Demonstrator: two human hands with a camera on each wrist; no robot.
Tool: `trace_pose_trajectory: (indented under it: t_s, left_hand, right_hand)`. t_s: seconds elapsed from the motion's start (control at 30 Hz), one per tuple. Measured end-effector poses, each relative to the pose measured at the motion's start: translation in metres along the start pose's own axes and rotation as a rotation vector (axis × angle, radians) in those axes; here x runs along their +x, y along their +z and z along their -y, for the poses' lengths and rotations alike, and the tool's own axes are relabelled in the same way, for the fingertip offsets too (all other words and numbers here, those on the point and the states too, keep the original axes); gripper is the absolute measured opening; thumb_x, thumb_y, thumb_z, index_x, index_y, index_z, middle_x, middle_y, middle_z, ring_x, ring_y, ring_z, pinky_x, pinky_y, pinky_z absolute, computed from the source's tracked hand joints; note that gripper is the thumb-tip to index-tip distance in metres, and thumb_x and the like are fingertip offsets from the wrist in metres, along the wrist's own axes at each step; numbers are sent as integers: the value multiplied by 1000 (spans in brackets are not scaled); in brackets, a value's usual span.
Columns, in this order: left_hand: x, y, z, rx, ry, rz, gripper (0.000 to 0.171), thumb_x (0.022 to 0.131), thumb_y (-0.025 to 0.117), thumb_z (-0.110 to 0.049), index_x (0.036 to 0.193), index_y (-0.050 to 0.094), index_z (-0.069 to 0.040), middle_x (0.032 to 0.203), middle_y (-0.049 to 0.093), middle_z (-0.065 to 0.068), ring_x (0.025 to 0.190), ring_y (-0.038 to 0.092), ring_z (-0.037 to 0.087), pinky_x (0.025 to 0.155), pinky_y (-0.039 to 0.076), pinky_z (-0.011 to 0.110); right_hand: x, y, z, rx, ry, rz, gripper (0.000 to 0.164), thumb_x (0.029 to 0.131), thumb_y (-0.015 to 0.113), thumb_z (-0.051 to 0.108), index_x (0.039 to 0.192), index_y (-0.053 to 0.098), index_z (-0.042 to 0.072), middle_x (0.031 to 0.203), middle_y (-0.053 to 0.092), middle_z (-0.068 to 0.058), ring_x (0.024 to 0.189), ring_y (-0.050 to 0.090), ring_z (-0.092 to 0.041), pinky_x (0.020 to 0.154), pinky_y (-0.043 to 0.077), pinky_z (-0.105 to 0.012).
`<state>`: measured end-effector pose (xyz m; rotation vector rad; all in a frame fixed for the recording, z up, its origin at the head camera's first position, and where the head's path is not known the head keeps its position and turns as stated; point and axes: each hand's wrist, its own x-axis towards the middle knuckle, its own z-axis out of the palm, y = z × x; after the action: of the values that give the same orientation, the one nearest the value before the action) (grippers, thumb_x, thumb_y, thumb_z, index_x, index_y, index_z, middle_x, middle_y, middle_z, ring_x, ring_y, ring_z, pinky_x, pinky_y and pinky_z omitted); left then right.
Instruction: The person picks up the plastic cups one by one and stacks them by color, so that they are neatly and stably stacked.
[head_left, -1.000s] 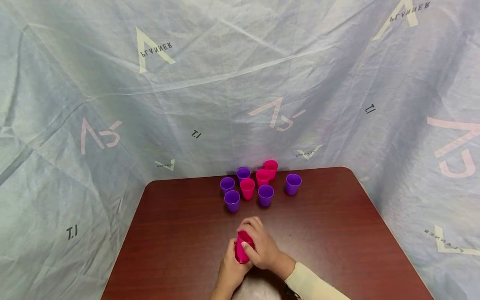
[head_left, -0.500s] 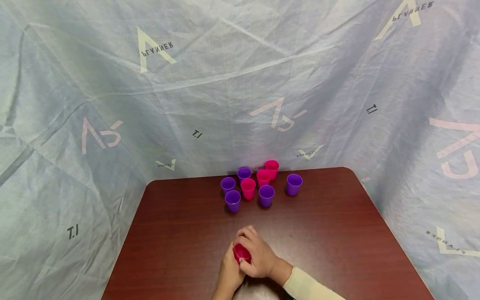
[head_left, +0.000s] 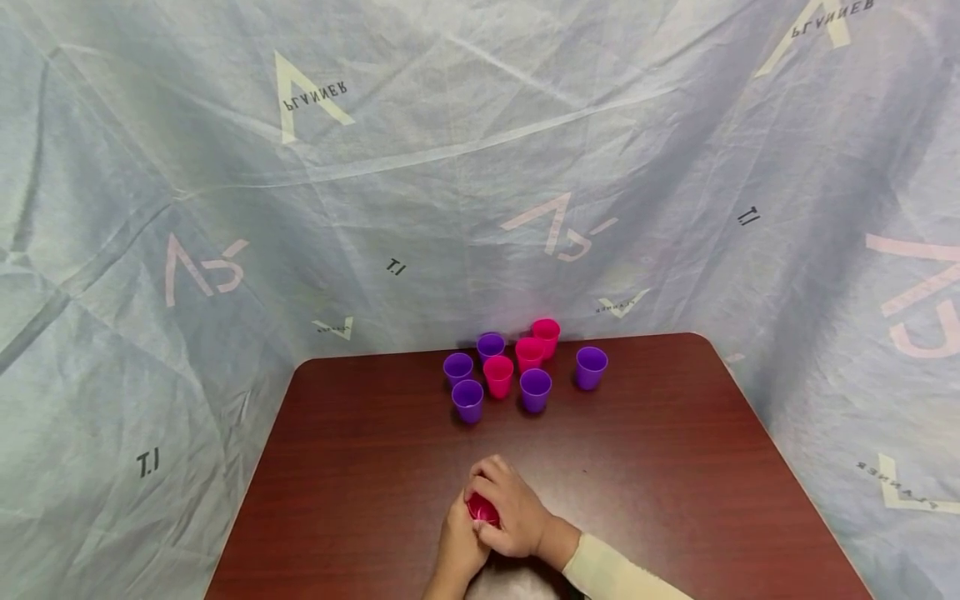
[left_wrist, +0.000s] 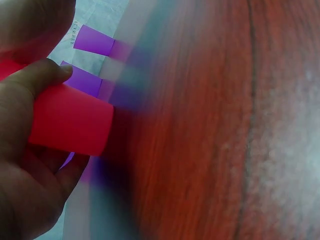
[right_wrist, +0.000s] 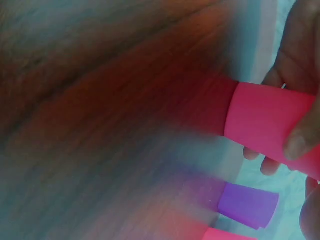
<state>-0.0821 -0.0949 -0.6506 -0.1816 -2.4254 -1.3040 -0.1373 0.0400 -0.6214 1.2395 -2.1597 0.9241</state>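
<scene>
My left hand (head_left: 461, 542) grips a pink cup (left_wrist: 72, 120) low over the near part of the table, thumb on one side and fingers round the other. Over its mouth lies my right hand (head_left: 516, 512), fingers and thumb curled at the rim of the pink cups, one nested inside the other. From above, only a round pink interior (head_left: 483, 507) shows between the hands. The right wrist view shows the outer wall of the same pink cup (right_wrist: 270, 122), its base close to the table. Much of the inner cup is hidden by the right hand.
Toward the table's back edge stand several upright purple cups, among them a front one (head_left: 467, 402) and a rightmost one (head_left: 592, 368). Three pink cups, the nearest (head_left: 498, 377), stand among them. A printed grey sheet (head_left: 420, 208) hangs behind the brown table (head_left: 360, 483).
The pink cup in my right hand has gone down into the one my left hand holds. My right hand has lowered with it. The cups at the back stand as before.
</scene>
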Motion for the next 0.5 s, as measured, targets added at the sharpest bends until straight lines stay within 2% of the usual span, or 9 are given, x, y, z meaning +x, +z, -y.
trace_pose_trajectory:
  t_s: [0.07,0.2,0.3,0.5]
  left_hand:
    - [0,0,0,-2,-30,23,53,71,80,-1,122,67,-7,107,77,4,96,74,15,84,63,34]
    - [2,-1,-1,-32,-161,81,56,73,91,-16,124,68,-13,109,78,0,99,74,13,86,62,34]
    - [3,-1,-2,-40,-217,97,57,69,95,-21,120,69,-16,104,78,-2,96,73,11,84,62,32]
    - [2,0,-5,-31,-241,86,61,65,96,-19,120,69,-15,103,78,-3,96,73,10,86,61,34]
  right_hand:
    - [0,-1,-2,23,9,-1,26,84,60,31,104,66,16,109,61,0,103,55,-15,91,47,-34]
    - [1,-2,-9,30,56,-28,16,96,55,18,107,65,13,110,62,0,105,56,-15,94,48,-34]
    - [2,-4,-15,14,93,-58,14,99,54,11,106,65,11,109,62,0,103,56,-16,93,47,-32]
    - [5,-9,-30,-46,150,-88,13,100,56,6,107,65,10,108,61,-1,100,55,-17,90,48,-34]
